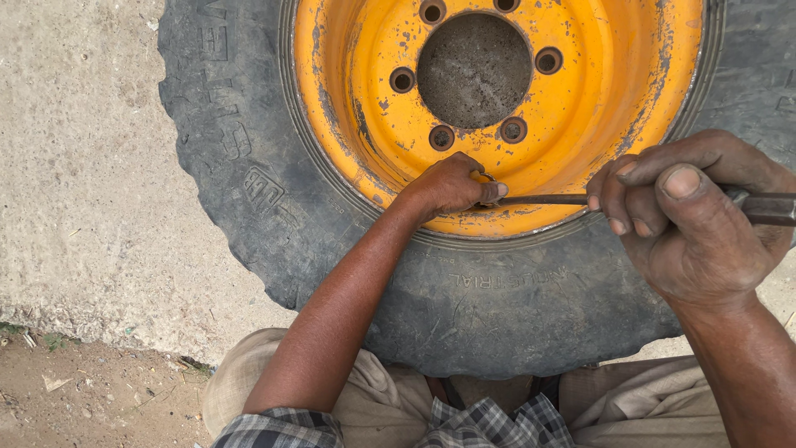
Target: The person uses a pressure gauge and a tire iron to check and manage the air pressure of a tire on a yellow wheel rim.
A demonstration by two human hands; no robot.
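Steel rod (543, 199) spans both hands' fingers (489, 191).

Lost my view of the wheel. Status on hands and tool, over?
Left hand pinching the rod's tip at the yellow rim. Right hand gripping the metal rod. Tyre flat on concrete, nothing blocking.
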